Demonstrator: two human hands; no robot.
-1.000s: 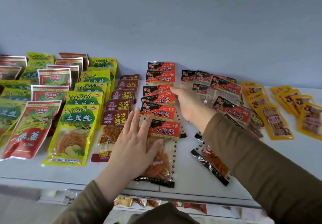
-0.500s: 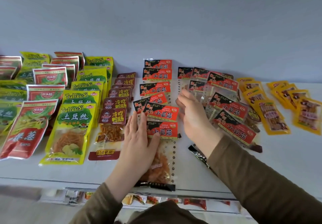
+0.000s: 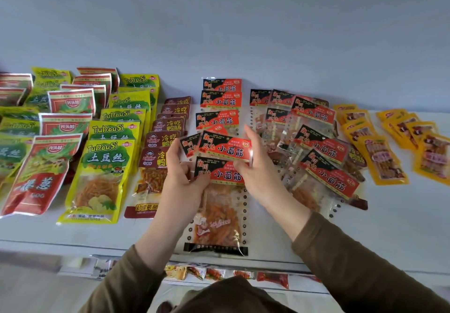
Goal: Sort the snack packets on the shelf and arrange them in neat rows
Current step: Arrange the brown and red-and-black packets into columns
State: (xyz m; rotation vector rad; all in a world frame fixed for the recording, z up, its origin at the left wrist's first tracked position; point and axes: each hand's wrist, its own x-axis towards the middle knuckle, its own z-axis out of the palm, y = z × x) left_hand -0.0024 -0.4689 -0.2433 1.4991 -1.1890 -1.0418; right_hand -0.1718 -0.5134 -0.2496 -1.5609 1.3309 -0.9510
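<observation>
both hands (image 3: 181, 178) pinching red-black packet (image 3: 225, 150)

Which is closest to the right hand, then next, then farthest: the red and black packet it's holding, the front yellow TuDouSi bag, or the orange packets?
1. red and black packet, held in the right hand.
2. front yellow TuDouSi bag, off left.
3. orange packets, far right; nearly tied with 2.
</observation>
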